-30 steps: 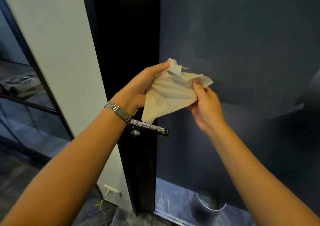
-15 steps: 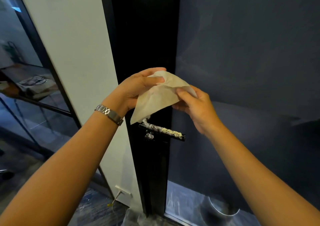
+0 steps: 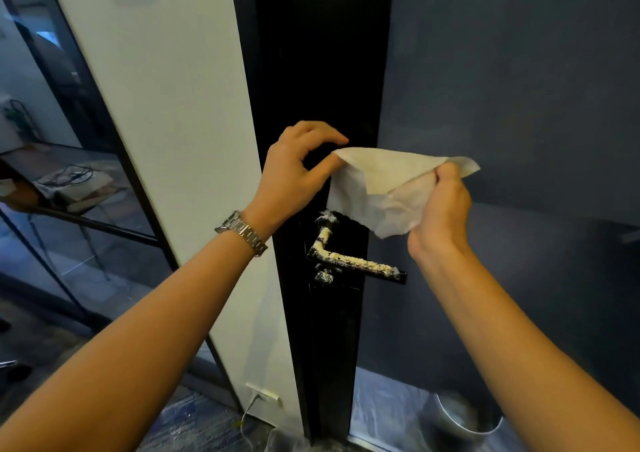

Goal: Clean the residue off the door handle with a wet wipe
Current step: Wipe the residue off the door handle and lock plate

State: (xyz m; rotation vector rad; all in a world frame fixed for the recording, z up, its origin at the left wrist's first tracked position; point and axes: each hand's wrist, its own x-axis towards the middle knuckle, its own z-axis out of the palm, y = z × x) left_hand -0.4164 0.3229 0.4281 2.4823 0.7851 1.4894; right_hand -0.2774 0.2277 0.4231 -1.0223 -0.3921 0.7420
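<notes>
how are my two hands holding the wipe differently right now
The left hand only pinches one corner of the wet wipe with thumb and fingertip, its other fingers arched open; the right hand is closed in a fist around the bunched end. The left hand's wrist wears a metal watch; the right hand's wrist is bare. Both hold the wipe above the residue-crusted door handle.

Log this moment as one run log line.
stage: unfolding wet wipe | left hand: pinching corner | right hand: gripping wipe | door handle: residue-coated, untouched

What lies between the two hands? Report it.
In the head view, the wet wipe spans the gap: the left hand pinches one corner, the right hand grips the other end. The soiled door handle sits below, untouched.
</notes>
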